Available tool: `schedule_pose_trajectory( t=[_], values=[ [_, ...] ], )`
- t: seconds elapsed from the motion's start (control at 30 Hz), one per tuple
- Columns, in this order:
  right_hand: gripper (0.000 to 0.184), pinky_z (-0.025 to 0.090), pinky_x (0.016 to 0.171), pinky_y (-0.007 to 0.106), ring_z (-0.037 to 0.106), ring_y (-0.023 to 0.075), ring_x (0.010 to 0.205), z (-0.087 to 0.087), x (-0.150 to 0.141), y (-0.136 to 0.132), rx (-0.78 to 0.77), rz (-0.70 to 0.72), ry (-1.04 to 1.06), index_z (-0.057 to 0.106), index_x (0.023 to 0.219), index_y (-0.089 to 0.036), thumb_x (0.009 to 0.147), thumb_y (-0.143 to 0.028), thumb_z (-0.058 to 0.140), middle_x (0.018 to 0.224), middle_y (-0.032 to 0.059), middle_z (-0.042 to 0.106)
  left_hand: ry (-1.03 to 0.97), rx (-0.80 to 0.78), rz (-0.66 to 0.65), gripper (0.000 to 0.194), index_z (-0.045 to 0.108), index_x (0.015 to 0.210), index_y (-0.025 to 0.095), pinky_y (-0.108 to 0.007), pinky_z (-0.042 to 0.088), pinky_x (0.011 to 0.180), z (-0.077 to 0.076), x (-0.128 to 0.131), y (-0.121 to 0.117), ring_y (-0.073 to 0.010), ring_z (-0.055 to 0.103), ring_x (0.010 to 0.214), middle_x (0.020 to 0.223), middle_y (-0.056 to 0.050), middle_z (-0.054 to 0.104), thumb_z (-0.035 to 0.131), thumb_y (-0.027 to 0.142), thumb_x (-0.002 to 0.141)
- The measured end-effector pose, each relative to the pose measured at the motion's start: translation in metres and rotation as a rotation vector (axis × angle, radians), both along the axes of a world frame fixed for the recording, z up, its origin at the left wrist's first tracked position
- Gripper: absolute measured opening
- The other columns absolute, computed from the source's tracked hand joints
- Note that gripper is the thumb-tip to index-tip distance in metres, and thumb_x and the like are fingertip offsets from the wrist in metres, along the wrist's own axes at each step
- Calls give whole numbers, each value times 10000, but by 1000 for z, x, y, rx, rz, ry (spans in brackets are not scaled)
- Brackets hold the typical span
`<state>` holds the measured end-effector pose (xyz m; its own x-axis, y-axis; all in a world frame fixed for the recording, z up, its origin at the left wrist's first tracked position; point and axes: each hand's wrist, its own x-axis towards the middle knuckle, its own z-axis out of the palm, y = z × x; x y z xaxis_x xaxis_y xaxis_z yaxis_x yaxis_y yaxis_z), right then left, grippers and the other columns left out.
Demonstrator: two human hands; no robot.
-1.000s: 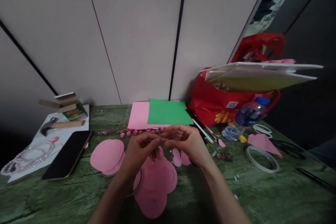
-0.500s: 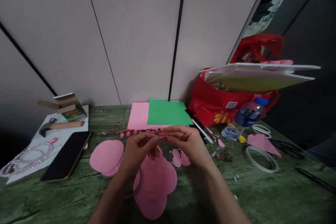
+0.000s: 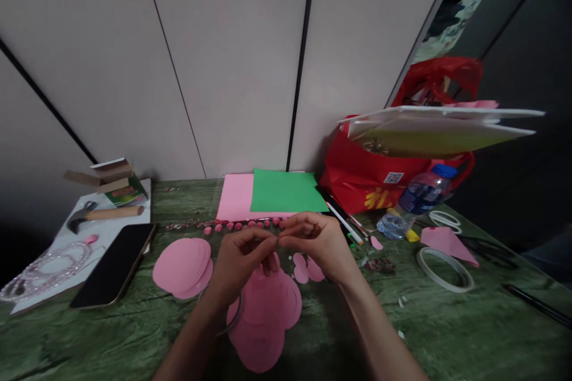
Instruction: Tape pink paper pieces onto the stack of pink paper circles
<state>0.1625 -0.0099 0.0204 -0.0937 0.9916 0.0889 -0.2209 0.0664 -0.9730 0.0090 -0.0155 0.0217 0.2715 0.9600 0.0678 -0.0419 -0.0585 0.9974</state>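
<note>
In the middle of the head view, my left hand [image 3: 243,256] and my right hand [image 3: 319,244] meet at the fingertips above the table. Both are closed in a pinch; whatever lies between the fingers is too small or hidden to make out. Beneath them sits a heap of pink rounded paper pieces [image 3: 261,327], partly covered by my left hand. A stack of pink paper circles [image 3: 181,265] lies left of my left hand. Just beyond the fingertips runs a row of small pink balls [image 3: 230,225]. Small pink paper petals [image 3: 301,271] rest beside my right wrist.
Green paper [image 3: 286,190] overlaps pink paper [image 3: 235,193] near the wall. A phone [image 3: 114,265], a hammer [image 3: 111,213] and a bead string [image 3: 58,268] lie left. Rightward are a red bag [image 3: 353,172], a bottle [image 3: 417,196] and a tape roll [image 3: 447,271].
My fingertips have shifted slightly, the left ones a little to the right. Both hands stay pinched together over the pink paper heap; the table's things have not moved.
</note>
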Motion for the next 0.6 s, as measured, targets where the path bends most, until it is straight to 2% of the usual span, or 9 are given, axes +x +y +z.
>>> schedule_pose_trajectory(
  t=[0.2, 0.4, 0.6],
  values=[
    [341, 463, 476, 210, 575, 100, 485, 0, 1, 0, 59, 22, -52, 578, 649, -172, 432, -268, 823, 557, -33, 629, 30, 27, -71, 160, 633, 695, 137, -208, 439, 439, 4, 0, -3, -107, 542, 428, 468, 2, 593, 576, 264, 773],
    [352, 393, 457, 202, 507, 82, 481, 3, 3, -1, 81, 51, -149, 573, 668, -170, 440, -276, 820, 548, -52, 577, 94, 126, -158, 166, 662, 742, 146, -215, 455, 476, 10, -2, -5, -115, 566, 485, 538, -9, 600, 523, 217, 800],
    [365, 368, 482, 191, 469, 69, 531, 3, 5, -3, 92, 180, -218, 570, 756, -171, 487, -235, 807, 611, -65, 515, 154, 162, -245, 188, 673, 802, 154, -222, 462, 515, 8, -6, -6, -116, 579, 542, 656, -31, 611, 498, 222, 821]
  ],
)
